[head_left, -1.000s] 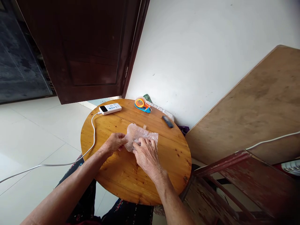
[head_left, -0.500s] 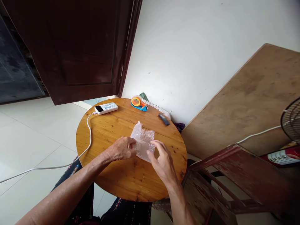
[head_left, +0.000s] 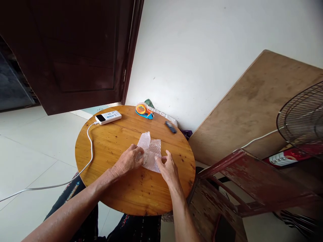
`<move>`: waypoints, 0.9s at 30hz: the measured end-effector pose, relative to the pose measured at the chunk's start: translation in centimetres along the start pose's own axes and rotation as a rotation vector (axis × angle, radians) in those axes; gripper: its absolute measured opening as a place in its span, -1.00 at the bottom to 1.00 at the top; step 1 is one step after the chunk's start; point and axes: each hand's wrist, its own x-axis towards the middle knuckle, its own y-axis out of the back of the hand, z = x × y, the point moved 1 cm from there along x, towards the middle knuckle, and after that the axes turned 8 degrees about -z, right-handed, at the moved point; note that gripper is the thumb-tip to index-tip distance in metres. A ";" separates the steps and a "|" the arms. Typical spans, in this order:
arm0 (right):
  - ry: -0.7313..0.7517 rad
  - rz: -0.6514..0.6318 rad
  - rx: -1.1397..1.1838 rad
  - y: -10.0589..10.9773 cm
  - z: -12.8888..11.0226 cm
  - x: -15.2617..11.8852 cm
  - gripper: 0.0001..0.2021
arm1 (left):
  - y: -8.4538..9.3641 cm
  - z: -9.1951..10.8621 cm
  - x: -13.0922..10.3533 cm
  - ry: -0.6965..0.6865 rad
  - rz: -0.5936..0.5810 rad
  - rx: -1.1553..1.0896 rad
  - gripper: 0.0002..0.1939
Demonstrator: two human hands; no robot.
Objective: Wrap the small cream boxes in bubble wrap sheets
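A piece of clear bubble wrap lies on the round wooden table, with one flap raised at its far left. My left hand is closed on the wrap's left side, fingers curled and pinching its edge. Whether anything else sits under those fingers is hidden. At the right edge, my right hand is open, thumb and fingers apart, with the thumb side touching or just over the plastic.
Toward the back of the table are an orange and blue tape dispenser, a dark blurred object and a white device with a cable. A wooden chair and a fan stand at right.
My right hand has come closer to the wrap, its fingers less stretched. My left hand stays at the left side. The whole view has shifted a little.
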 end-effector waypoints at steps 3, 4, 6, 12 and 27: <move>0.026 -0.007 0.001 0.1 0.9 0.1 -0.32 | -0.6 0.4 -0.6 0.047 0.006 0.012 -0.76; 0.039 -0.010 0.000 0.2 1.1 0.1 -0.33 | -0.7 0.6 -0.7 0.054 0.013 0.026 -0.76; 0.058 -0.016 -0.001 0.2 1.4 0.1 -0.36 | -1.0 0.7 -0.9 0.068 0.017 0.046 -0.75; 0.042 -0.090 0.142 -1.0 0.7 1.4 -0.34 | -0.7 0.7 -0.8 0.089 -0.014 0.078 -0.73; 0.154 -0.130 0.299 -1.9 -3.1 1.0 -0.43 | -0.3 1.2 -1.0 0.067 -0.021 0.099 -0.76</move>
